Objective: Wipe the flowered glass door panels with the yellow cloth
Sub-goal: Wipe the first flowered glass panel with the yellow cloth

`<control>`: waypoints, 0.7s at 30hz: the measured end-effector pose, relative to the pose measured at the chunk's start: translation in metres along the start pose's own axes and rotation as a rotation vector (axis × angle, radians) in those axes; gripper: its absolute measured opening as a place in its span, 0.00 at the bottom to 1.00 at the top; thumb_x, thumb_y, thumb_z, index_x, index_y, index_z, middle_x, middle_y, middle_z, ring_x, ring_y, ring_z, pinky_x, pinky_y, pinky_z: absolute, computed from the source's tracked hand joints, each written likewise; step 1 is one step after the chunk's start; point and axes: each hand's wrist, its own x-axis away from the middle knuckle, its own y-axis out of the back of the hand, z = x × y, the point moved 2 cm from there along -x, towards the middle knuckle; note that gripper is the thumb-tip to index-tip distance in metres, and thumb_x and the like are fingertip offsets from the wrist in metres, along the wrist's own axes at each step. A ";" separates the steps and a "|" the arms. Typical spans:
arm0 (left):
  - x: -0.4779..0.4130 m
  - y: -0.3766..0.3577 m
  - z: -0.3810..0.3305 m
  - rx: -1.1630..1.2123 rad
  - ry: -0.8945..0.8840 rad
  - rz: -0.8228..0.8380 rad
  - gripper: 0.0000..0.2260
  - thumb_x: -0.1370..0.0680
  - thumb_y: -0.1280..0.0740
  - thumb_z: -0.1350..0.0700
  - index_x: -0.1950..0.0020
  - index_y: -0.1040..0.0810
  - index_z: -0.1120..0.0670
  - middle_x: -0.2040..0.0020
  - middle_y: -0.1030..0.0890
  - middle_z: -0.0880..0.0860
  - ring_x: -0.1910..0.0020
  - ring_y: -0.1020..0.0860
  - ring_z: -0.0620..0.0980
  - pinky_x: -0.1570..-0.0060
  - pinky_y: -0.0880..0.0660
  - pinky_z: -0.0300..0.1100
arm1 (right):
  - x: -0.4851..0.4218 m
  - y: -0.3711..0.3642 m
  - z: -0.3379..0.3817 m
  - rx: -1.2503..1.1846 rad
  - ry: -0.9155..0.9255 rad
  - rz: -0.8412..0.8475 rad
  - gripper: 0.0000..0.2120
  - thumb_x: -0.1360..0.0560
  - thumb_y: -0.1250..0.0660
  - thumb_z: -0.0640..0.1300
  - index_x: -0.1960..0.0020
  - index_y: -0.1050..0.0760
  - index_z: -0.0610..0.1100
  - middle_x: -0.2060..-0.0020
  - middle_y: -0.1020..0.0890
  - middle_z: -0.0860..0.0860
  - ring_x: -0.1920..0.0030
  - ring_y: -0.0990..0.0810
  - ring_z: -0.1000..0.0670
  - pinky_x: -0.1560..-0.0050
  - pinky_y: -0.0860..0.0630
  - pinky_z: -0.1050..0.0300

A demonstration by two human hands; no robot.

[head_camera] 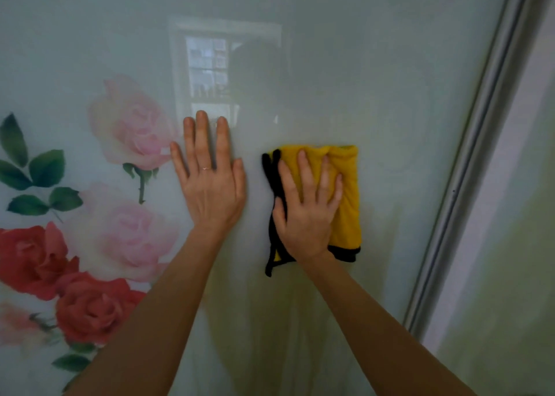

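The flowered glass door panel (pixel 375 80) fills the view, pale green with pink and red roses (pixel 132 125) printed on its left side. A folded yellow cloth (pixel 348 191) with black edging lies flat against the glass right of centre. My right hand (pixel 306 209) presses the cloth to the panel with straight, spread fingers. My left hand (pixel 210 179) rests flat on the bare glass just left of the cloth, fingers straight and pointing up, a thin ring on one finger.
A silver metal frame strip (pixel 468 167) runs diagonally down the right side, with a second pale panel (pixel 510 275) beyond it. A window reflection (pixel 207 68) shows in the glass above my left hand.
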 end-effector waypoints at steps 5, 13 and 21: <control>0.002 0.000 -0.001 -0.008 -0.003 -0.001 0.24 0.14 0.47 0.51 0.19 0.40 0.58 0.20 0.40 0.64 0.20 0.44 0.62 0.23 0.50 0.62 | 0.031 0.013 -0.057 -0.046 0.294 0.100 0.25 0.23 0.33 0.47 0.26 0.26 0.52 0.23 0.31 0.49 0.22 0.36 0.40 0.23 0.42 0.38; 0.004 -0.004 -0.033 -0.015 0.001 0.020 0.26 0.14 0.49 0.49 0.19 0.42 0.59 0.20 0.42 0.64 0.20 0.45 0.64 0.23 0.52 0.63 | -0.008 0.016 -0.076 0.034 -0.207 -0.106 0.26 0.22 0.37 0.48 0.25 0.30 0.47 0.25 0.30 0.42 0.23 0.37 0.35 0.23 0.43 0.33; 0.011 -0.015 -0.050 -0.005 -0.062 0.018 0.25 0.14 0.45 0.49 0.18 0.41 0.55 0.20 0.42 0.62 0.20 0.44 0.62 0.23 0.51 0.62 | 0.032 0.021 -0.094 -0.015 0.192 0.055 0.27 0.23 0.35 0.48 0.24 0.32 0.52 0.23 0.32 0.48 0.22 0.38 0.38 0.22 0.45 0.36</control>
